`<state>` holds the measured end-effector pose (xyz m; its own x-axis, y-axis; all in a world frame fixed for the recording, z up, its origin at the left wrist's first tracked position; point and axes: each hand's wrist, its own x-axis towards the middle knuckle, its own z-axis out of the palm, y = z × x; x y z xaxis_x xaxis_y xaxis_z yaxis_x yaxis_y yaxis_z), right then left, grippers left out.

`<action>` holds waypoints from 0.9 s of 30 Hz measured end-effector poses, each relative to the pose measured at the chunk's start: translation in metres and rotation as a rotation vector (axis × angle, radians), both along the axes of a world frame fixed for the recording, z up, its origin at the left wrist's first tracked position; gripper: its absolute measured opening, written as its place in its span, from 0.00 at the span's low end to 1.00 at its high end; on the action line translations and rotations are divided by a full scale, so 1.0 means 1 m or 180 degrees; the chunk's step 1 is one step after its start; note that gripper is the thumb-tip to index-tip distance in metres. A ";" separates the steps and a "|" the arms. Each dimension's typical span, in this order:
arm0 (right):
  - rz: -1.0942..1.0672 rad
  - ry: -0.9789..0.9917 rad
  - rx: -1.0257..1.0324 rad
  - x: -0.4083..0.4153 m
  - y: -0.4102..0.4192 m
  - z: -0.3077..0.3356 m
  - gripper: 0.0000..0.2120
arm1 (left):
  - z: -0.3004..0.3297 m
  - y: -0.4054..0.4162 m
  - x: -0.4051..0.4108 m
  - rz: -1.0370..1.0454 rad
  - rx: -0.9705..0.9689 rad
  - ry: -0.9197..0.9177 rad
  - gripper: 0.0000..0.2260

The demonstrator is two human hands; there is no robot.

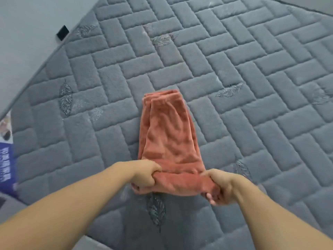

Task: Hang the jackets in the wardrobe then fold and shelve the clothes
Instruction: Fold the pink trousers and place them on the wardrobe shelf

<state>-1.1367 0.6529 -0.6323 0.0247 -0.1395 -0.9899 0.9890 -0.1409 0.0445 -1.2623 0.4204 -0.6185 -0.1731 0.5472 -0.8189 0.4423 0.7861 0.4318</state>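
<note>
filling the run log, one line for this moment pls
left hand grips orange garment | right hand grips near edge | on grey quilted mattress

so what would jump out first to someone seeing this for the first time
The rust-orange garment stands out, lying in a long folded strip in the middle of the grey quilted mattress. Next come the two bare arms reaching in from below: the left hand and right hand each grip a corner of its near end, which is rolled or folded over. A small black object sits by the mattress's far left edge.
</note>
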 end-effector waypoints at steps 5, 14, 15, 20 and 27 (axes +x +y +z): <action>-0.0308 0.0312 0.0571 -0.022 0.018 0.045 0.23 | 0.028 -0.002 -0.033 0.1110 0.0439 0.0404 0.06; 0.0443 0.1825 0.2758 -0.157 -0.036 -0.040 0.61 | -0.070 0.035 -0.099 0.4436 0.0871 0.0616 0.37; 0.0461 0.1784 0.2993 -0.159 -0.040 -0.059 0.60 | -0.089 0.041 -0.101 0.4435 0.0626 0.0564 0.35; 0.0722 0.2123 0.4464 -0.166 -0.061 -0.126 0.45 | -0.142 0.052 -0.114 0.4226 -0.0068 0.1950 0.24; 0.1157 0.2090 0.4482 -0.178 -0.049 -0.141 0.46 | -0.150 0.058 -0.122 0.3982 -0.0360 0.2285 0.19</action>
<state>-1.3148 0.6034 -0.7738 -0.6123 0.7723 -0.1695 0.7719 0.5374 -0.3396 -1.3842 0.4785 -0.7683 -0.8651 -0.3284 -0.3791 -0.4572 0.8271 0.3269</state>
